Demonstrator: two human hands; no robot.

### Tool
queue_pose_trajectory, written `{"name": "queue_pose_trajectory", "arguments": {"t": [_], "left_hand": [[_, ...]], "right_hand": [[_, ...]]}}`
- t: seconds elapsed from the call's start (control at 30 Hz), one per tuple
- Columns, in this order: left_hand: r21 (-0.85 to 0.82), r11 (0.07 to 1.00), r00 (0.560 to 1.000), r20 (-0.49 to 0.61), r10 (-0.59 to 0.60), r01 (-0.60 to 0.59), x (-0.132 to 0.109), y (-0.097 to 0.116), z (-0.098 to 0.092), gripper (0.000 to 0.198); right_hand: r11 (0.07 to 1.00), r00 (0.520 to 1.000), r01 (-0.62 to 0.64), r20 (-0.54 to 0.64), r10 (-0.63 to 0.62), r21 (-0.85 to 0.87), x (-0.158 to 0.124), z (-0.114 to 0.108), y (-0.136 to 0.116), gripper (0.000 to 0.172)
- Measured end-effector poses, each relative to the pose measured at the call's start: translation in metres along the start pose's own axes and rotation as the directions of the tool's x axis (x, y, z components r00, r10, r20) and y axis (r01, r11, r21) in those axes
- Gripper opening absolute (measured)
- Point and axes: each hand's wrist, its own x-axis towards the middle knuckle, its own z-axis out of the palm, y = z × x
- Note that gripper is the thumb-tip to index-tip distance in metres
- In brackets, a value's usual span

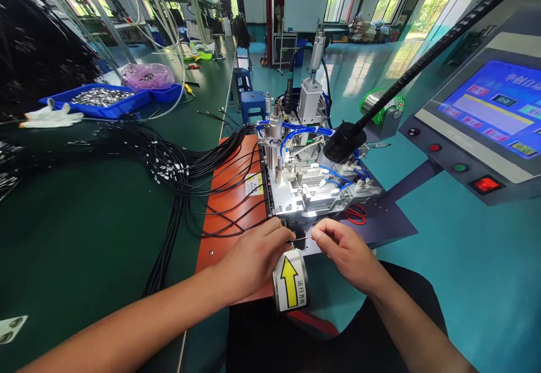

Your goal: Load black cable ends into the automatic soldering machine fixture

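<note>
At the front edge of the machine (pixel 313 184), my left hand (pixel 264 246) is closed on a thin black cable. Its stripped wire end (pixel 301 239) stretches across to my right hand (pixel 338 246), whose thumb and forefinger pinch the tip. Just below my left hand is a round motor-like cylinder (pixel 291 283) with a yellow arrow label. Several black cables (pixel 228 215) lie over the orange plate (pixel 249 156) left of the machine. A lamp with a black head (pixel 344 142) lights the metal parts.
A control panel (pixel 486 114) with a lit screen stands at right. Red-handled scissors (pixel 355 214) lie by the machine, and a solder wire spool (pixel 382 105) is behind. On the green table are a cable bundle (pixel 164 161), a blue tray (pixel 99 102) of metal parts and white gloves (pixel 53 115).
</note>
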Motion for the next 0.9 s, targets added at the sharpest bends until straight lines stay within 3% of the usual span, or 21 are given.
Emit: {"name": "queue_pose_trajectory", "arguments": {"t": [0.13,0.37,0.67,0.9], "left_hand": [[0.02,1.0,1.0,-0.011,-0.007,0.007,-0.005,-0.003,-0.001,0.021],[0.058,0.998,0.996,-0.094,-0.002,0.008,-0.019,-0.018,0.015,0.022],[0.13,0.99,0.995,-0.09,-0.041,0.052,-0.019,-0.024,0.02,0.021],[0.097,0.992,0.995,-0.069,-0.076,0.082,-0.017,-0.025,0.02,0.024]], "right_hand": [[1.0,1.0,0.02,0.008,-0.02,-0.013,0.003,0.005,0.003,0.03],[1.0,1.0,-0.005,0.012,0.005,-0.029,0.008,0.02,0.013,0.028],[0.998,0.998,-0.064,-0.029,0.064,-0.006,0.013,0.033,0.018,0.028],[0.997,0.996,-0.08,-0.044,0.08,0.006,0.015,0.038,0.024,0.027]]}}
